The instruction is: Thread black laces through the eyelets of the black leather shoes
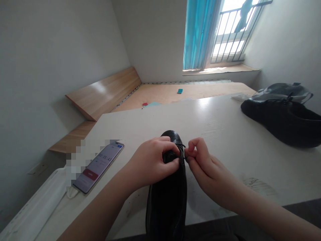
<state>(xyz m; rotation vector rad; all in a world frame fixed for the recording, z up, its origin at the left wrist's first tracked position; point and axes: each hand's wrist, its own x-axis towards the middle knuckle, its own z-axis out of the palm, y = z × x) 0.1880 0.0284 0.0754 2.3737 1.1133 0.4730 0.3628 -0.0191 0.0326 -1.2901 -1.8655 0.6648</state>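
A black leather shoe [170, 201] lies on the white table in front of me, toe pointing away and opening toward me. My left hand [156, 160] rests over its upper, thumb and fingers pinched at the lacing near the tongue. Just right of the shoe, my right hand [200, 164] pinches the thin black shoelace [184, 146] between thumb and fingers. What exactly lies between the left fingertips is partly hidden, though they press at the lace area.
A phone [99, 167] showing a timer lies on the white table [213, 127] to the left, with a cable attached. Another black shoe [281, 117] stands at the right, before a clear plastic bag [283, 91]. Beyond are a wooden bed board [107, 90] and blue curtain [199, 33].
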